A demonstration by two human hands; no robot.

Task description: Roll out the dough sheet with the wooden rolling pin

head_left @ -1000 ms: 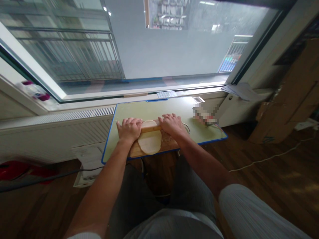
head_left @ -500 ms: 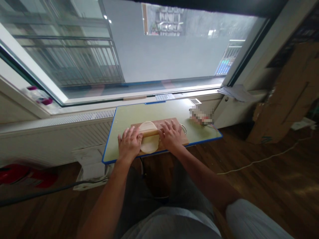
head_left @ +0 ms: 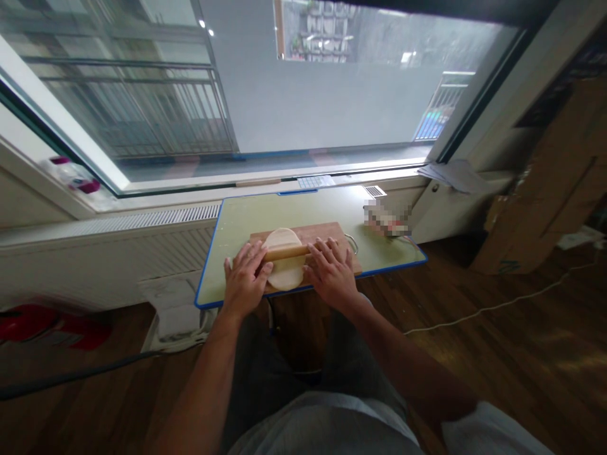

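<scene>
A wooden rolling pin (head_left: 287, 252) lies crosswise over a flat, round sheet of pale dough (head_left: 286, 278), which shows above and below it. Under the dough is a wooden cutting board (head_left: 329, 232) with a metal handle at its right end. My left hand (head_left: 245, 276) is on the pin's left end, its thumb near the edge of the dough. On the right end rests my right hand (head_left: 332, 270), fingers laid over the pin and thumb close to the dough. My hands hide both ends of the pin.
The board sits on a small green table (head_left: 251, 213) with blue edging. A blurred-out object (head_left: 386, 220) lies at the table's right. Behind are a radiator (head_left: 156, 243) and window; a bottle (head_left: 76, 177) stands at left, a cardboard box (head_left: 545, 189) at right.
My right hand has shifted slightly toward me, its fingers now reaching across the pin. My left hand and the dough stay nearly in place. The view has tilted a little.
</scene>
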